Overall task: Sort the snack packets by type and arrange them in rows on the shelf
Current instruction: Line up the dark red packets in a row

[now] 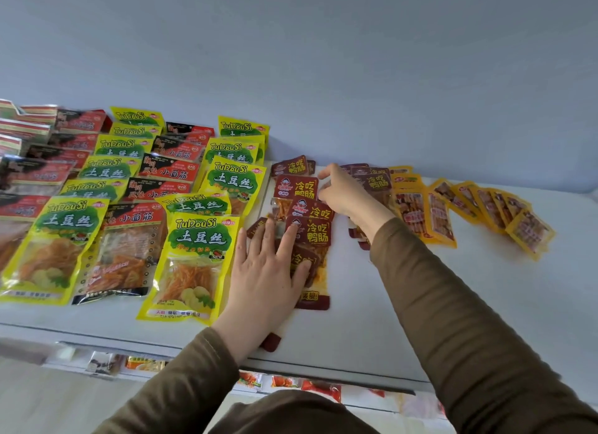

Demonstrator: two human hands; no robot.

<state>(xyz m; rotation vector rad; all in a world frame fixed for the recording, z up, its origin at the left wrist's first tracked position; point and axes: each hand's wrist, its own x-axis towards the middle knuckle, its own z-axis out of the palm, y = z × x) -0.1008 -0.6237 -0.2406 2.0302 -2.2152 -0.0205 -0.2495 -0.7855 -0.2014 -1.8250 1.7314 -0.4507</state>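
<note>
Brown sleeves [485,320] of soft cloth fill the bottom of the view, one on each arm. Both arms reach forward over a smooth white shelf [453,288].

The left hand [268,271] lies flat, palm down, with straight fingers spread out. It presses on a column of small dark red packets [310,233] with yellow writing. These packets are shiny, have square corners, and overlap each other like roof tiles. One clear window shows orange strips inside.

The right hand [343,190] is farther back, with its wrist bent. Its fingers and thumb are curled in a pinch at the top edge of one dark red packet in the column, so its grip is closed on that packet. More dark red packets [372,181] lie just behind this hand.

To the right, flat yellow packets [485,207] with clear fronts lie fanned out in a leaning row.

To the left, big shiny yellow-green bags [194,252] sit in neat rows that run toward the wall. Between them lie rows of red and black bags [129,239].

Below the shelf edge, a lower shelf [291,383] holds more small packets, too blurry to tell apart.
</note>
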